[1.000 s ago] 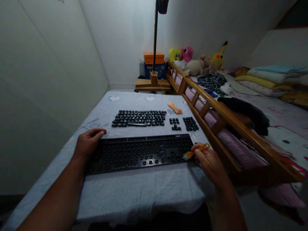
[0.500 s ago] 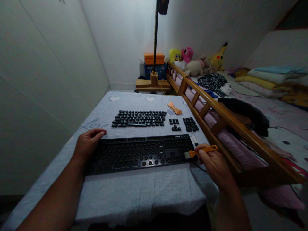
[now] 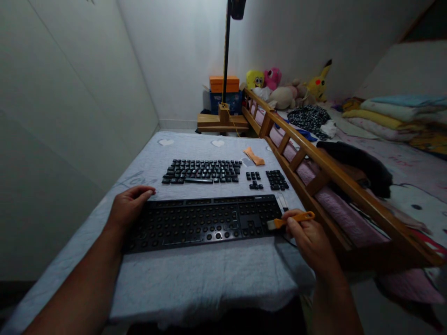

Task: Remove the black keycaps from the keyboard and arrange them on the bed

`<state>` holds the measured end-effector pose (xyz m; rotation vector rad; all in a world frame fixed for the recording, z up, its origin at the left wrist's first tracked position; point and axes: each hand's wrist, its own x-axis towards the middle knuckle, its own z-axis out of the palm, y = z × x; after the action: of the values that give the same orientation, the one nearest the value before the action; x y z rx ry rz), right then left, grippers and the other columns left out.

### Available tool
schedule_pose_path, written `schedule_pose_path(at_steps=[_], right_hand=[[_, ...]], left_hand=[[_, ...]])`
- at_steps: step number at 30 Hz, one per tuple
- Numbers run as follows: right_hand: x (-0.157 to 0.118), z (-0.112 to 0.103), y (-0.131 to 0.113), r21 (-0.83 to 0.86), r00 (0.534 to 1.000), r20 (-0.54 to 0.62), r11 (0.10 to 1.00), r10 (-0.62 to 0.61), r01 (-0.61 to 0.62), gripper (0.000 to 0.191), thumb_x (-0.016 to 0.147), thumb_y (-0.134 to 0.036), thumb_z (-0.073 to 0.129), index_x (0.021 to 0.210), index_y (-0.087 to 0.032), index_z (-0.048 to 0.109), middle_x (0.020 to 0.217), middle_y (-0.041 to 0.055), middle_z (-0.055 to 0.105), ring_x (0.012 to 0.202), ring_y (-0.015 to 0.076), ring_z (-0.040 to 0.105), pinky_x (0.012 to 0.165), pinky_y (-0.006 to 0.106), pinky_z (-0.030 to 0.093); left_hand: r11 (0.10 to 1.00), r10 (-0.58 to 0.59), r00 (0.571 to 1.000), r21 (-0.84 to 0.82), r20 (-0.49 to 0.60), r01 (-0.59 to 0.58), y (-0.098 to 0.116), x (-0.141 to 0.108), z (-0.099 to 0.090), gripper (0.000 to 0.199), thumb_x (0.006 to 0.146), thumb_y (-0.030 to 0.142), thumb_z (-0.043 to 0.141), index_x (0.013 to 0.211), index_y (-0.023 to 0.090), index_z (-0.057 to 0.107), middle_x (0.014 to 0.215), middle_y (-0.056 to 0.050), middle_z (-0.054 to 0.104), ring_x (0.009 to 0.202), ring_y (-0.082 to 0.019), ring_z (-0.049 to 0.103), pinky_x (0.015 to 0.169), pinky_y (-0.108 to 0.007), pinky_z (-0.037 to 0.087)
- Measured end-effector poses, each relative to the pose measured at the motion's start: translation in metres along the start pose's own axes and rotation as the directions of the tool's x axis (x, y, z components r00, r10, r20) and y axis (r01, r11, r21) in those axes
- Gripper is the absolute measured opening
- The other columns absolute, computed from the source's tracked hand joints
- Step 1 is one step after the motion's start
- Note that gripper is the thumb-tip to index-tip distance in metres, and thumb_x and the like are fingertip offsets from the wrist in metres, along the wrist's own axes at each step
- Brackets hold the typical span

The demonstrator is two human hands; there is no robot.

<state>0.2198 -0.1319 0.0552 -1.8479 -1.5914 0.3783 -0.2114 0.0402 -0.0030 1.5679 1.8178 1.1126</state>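
Note:
A black keyboard base (image 3: 202,221) without keycaps lies across the cloth-covered table. At its left end rests my left hand (image 3: 131,204), closed, with thumb and fingers together by the upper left corner; what they grip there is hidden. My right hand (image 3: 303,232) holds an orange-handled brush (image 3: 279,223), its pale bristles against the number pad area at the right end. Behind the base, removed black keycaps (image 3: 204,171) lie in rows, with smaller groups of arrow-area keycaps (image 3: 253,176) and number pad keycaps (image 3: 277,180) to the right.
An orange cloth strip (image 3: 254,156) lies behind the keycaps. A wire tool (image 3: 282,201) sits beside the keyboard's right end. A wooden bed rail (image 3: 314,170) runs along the table's right side. At the back is a wooden stand (image 3: 223,122) with a black pole.
The brush and my right hand have shifted very slightly left. My left hand is in nearly the same place.

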Motion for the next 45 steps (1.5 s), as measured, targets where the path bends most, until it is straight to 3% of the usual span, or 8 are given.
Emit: schedule_pose_path(at_steps=[3,7,14,17,24,33,39,45], right_hand=[[-0.001,0.009,-0.006,0.088,0.997,0.079,0.996,0.003,-0.01,0.033,0.094,-0.039,0.038,0.091,-0.018,0.064,0.062,0.0003,0.06,0.057,0.0177,0.06,0.056,0.028,0.044],[0.002,0.011,-0.006,-0.029,0.998,0.041,0.999,-0.039,0.04,0.033,0.092,-0.036,0.037,0.082,-0.019,0.063,0.063,0.0032,0.063,0.06,0.0198,0.062,0.058,0.029,0.044],[0.004,-0.006,0.013,-0.283,0.977,-0.184,0.958,-0.104,0.048,0.03,0.091,-0.032,0.036,0.082,-0.02,0.062,0.079,0.0087,0.07,0.075,0.0242,0.066,0.072,0.034,0.046],[0.0,-0.011,0.011,-0.243,0.96,-0.27,0.97,-0.073,0.005,0.029,0.093,-0.033,0.037,0.087,-0.02,0.063,0.083,0.0083,0.069,0.079,0.0238,0.065,0.074,0.034,0.047],[-0.005,0.001,0.003,0.155,0.995,0.068,0.985,0.068,-0.078,0.033,0.096,-0.043,0.039,0.094,-0.019,0.061,0.06,-0.0017,0.056,0.055,0.0169,0.057,0.053,0.027,0.044],[0.004,0.0,0.007,-0.196,0.961,-0.264,0.98,-0.081,0.029,0.029,0.093,-0.035,0.038,0.086,-0.02,0.063,0.081,0.0091,0.069,0.078,0.0244,0.066,0.075,0.035,0.048],[0.0,0.01,-0.004,0.057,0.999,-0.034,0.998,0.008,-0.006,0.032,0.096,-0.039,0.039,0.096,-0.019,0.064,0.071,0.0028,0.066,0.064,0.0187,0.063,0.06,0.028,0.047],[0.008,0.015,0.007,-0.128,0.997,-0.055,0.99,-0.06,0.053,0.03,0.094,-0.035,0.038,0.089,-0.019,0.063,0.077,0.0072,0.069,0.071,0.0221,0.066,0.067,0.032,0.048]], left_hand=[[0.997,-0.045,0.999,-0.058,0.027,0.046,-0.001,0.0,0.0,0.039,0.064,0.048,0.064,0.087,0.017,0.072,0.096,-0.008,0.075,0.099,-0.027,0.067,0.098,-0.038,0.047],[0.996,-0.042,0.998,-0.075,0.035,0.044,-0.001,0.001,0.0,0.038,0.063,0.048,0.066,0.085,0.017,0.072,0.096,-0.008,0.075,0.1,-0.029,0.067,0.099,-0.04,0.046],[0.997,-0.057,0.997,-0.057,0.056,0.06,-0.001,0.001,-0.001,0.039,0.062,0.048,0.065,0.085,0.018,0.073,0.096,-0.008,0.075,0.101,-0.029,0.066,0.1,-0.04,0.045],[0.997,-0.047,0.997,-0.053,0.054,0.05,-0.002,0.001,0.0,0.04,0.063,0.049,0.065,0.086,0.018,0.073,0.096,-0.008,0.075,0.1,-0.029,0.066,0.1,-0.041,0.045],[0.998,-0.045,0.998,-0.047,0.054,0.048,0.0,0.001,0.001,0.041,0.062,0.049,0.065,0.086,0.017,0.073,0.095,-0.009,0.075,0.099,-0.029,0.066,0.099,-0.04,0.045],[0.998,-0.038,0.998,-0.051,0.05,0.041,-0.001,0.001,0.0,0.039,0.063,0.049,0.065,0.085,0.018,0.073,0.093,-0.008,0.075,0.097,-0.028,0.067,0.096,-0.039,0.047],[0.998,-0.048,0.997,-0.049,0.053,0.05,0.0,0.002,-0.001,0.04,0.062,0.049,0.066,0.085,0.018,0.073,0.093,-0.008,0.075,0.096,-0.029,0.067,0.094,-0.039,0.047],[0.999,-0.022,0.999,-0.038,0.038,0.023,0.0,0.001,0.0,0.039,0.064,0.049,0.065,0.085,0.017,0.073,0.093,-0.008,0.076,0.095,-0.027,0.068,0.093,-0.037,0.049]])
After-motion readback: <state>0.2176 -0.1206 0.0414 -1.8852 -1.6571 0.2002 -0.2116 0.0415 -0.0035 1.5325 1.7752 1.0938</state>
